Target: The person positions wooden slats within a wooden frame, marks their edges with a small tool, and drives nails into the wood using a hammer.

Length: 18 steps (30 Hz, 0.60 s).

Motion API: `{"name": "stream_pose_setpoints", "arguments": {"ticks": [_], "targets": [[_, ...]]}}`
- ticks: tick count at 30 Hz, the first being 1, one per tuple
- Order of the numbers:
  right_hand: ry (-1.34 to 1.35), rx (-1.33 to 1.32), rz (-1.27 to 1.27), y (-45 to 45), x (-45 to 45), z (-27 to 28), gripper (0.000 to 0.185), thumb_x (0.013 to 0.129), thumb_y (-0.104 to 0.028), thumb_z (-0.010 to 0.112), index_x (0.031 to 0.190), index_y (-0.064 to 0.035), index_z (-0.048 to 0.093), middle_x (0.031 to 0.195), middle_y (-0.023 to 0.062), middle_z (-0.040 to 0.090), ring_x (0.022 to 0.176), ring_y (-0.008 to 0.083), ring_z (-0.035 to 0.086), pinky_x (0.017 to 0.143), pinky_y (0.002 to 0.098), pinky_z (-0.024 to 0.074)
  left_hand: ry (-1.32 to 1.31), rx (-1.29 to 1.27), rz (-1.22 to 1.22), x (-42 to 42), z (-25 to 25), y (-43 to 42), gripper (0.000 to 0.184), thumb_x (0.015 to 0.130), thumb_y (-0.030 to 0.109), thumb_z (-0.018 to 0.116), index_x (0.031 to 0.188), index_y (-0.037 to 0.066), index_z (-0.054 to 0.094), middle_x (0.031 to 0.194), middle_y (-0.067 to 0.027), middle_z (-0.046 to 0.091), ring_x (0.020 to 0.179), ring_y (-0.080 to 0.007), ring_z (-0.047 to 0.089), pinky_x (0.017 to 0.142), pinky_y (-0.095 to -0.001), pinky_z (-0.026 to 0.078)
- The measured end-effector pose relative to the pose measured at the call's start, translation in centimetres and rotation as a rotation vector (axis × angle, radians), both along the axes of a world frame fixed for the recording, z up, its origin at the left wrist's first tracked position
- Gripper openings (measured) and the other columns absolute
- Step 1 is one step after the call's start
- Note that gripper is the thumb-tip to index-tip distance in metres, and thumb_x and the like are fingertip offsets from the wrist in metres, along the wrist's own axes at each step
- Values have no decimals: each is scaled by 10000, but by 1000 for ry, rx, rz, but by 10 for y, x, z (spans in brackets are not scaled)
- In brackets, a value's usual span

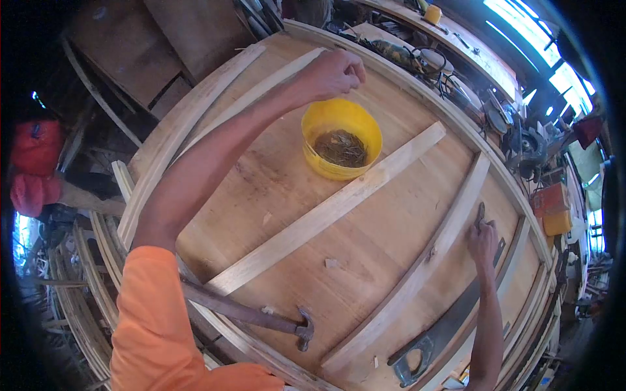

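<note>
My left hand is raised over the far rim of a yellow bucket, its fingers curled together; what they hold, if anything, is too small to make out. Nails lie in the bottom of the bucket, which stands on a plywood panel. At the right, my right hand is closed around a small dark tool, just above the panel. A claw hammer rests across the near edge. Beside my right forearm lies a handsaw.
Wooden slats cross the panel, and a raised frame edge borders it. Behind stands a cluttered bench with cables and tools. Red cloth hangs at the left, above stacked timber strips.
</note>
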State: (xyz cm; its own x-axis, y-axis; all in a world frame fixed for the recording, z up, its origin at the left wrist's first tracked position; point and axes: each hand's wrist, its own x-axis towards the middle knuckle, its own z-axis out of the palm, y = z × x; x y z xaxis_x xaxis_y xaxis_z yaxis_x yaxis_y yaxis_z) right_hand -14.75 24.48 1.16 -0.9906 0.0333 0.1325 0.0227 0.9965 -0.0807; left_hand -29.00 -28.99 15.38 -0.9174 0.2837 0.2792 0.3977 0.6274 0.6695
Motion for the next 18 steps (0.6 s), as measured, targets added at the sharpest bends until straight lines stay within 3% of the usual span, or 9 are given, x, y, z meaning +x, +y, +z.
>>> {"name": "stream_pose_setpoints", "arguments": {"ticks": [2, 4, 6, 8, 9, 11, 13, 16, 18], "targets": [[-13, 19, 3, -3, -6, -3, 255, 871, -170, 644, 1016, 33, 697, 975, 259, 636, 953, 422, 633, 847, 506, 506, -95, -102, -76, -3, 1, 4, 162, 914, 98, 677, 1033, 0, 726, 869, -76, 733, 763, -137, 686, 704, -295, 559], [16, 61, 44, -2, 2, 4, 230, 866, -194, 654, 953, 16, 692, 1002, 252, 641, 942, 429, 629, 845, 506, 512, -20, -138, -279, -10, -16, 14, 201, 888, 143, 707, 1022, -5, 734, 824, -71, 723, 729, -136, 676, 679, -306, 551], [-62, -32, -25, -13, 3, 23, 239, 844, -201, 645, 944, 9, 699, 998, 247, 637, 962, 437, 640, 855, 523, 514, 31, -93, -263, 5, -18, 37, 218, 898, 168, 699, 1017, -12, 731, 791, -59, 711, 683, -135, 656, 648, -316, 543], [-230, -59, -11, -3, -1, 35, 335, 890, -294, 647, 993, 20, 702, 980, 289, 661, 973, 472, 629, 882, 550, 493, -56, -109, -305, 31, -1, 63, 240, 908, 189, 699, 1018, -23, 726, 781, -50, 694, 673, -135, 642, 639, -324, 538], [-147, 17, 35, 14, -2, 26, 421, 923, -375, 653, 1043, 24, 710, 1013, 307, 681, 980, 485, 629, 899, 553, 494, -101, -152, -293, 40, 8, 75, 246, 917, 204, 699, 1019, -19, 722, 780, -45, 684, 673, -129, 631, 636, -319, 528], [165, -73, 27, 32, 10, 27, 451, 936, -398, 704, 1167, -11, 721, 1076, 307, 697, 1022, 442, 670, 892, 496, 529, -161, -241, -277, 61, 24, 90, 251, 937, 230, 696, 1015, -8, 715, 790, -37, 670, 702, -116, 611, 660, -306, 511], [212, -225, -64, 42, 34, 63, 415, 948, -350, 712, 1183, -9, 728, 1055, 285, 723, 990, 389, 711, 859, 459, 547, -56, -272, -330, 66, 24, 92, 243, 956, 245, 687, 1013, 10, 711, 814, -23, 657, 760, -102, 593, 707, -295, 494], [-59, -428, -160, 54, 100, 122, 417, 970, -333, 698, 1184, 23, 731, 1007, 257, 751, 917, 330, 741, 813, 431, 556, 63, -308, -296, 70, 26, 93, 216, 963, 241, 680, 1019, 34, 707, 865, 5, 635, 841, -88, 567, 779, -277, 471], [-26, -303, -257, 58, 154, 145, 401, 988, -316, 677, 1174, 34, 736, 962, 236, 765, 867, 282, 746, 786, 407, 557, 61, -234, -265, 73, 23, 97, 194, 958, 218, 678, 1032, 39, 697, 846, 29, 578, 797, -81, 520, 744, -262, 436]]}}
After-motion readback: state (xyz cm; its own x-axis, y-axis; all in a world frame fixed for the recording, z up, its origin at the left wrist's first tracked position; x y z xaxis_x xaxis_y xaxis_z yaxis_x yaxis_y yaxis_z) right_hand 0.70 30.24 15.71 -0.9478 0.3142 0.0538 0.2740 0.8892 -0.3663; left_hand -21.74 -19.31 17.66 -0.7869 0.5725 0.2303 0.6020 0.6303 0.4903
